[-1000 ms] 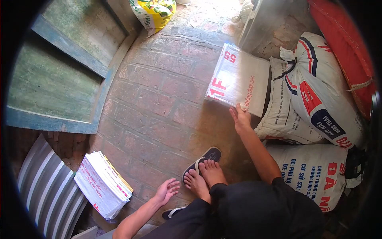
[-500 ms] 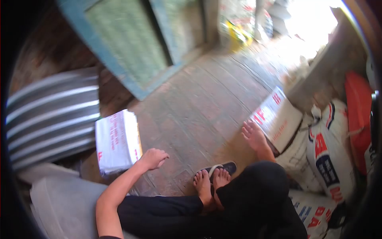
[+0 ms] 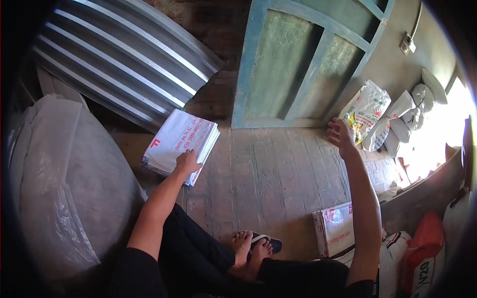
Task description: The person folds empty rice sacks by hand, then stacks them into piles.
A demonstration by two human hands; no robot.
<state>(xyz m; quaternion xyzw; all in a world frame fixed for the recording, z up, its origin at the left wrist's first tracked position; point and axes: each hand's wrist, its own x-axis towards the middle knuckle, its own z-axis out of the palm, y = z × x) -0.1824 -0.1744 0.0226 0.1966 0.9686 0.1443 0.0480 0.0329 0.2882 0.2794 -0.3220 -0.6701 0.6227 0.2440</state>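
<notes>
A stack of folded white sacks with red print (image 3: 176,136) lies on the brick floor to the left. My left hand (image 3: 188,162) rests on its right-hand part, fingers bent over the top sack; whether they grip it is hard to tell. My right hand (image 3: 342,133) is raised at the right with its fingers apart and nothing in them. Behind it stands a white and yellow printed bag (image 3: 367,107). Lower right, a second stack of folded sacks (image 3: 336,232) lies partly behind my right forearm.
Corrugated metal sheeting (image 3: 124,54) leans at the upper left, above a large plastic-wrapped grey bundle (image 3: 74,184). A blue-green door panel (image 3: 285,64) stands ahead. Filled sacks and a red bag (image 3: 424,246) are at the lower right. Sandalled feet (image 3: 251,247) rest on the floor.
The view has turned right and up. My left hand has moved onto the left stack. My right hand has left the right stack and reached forward.
</notes>
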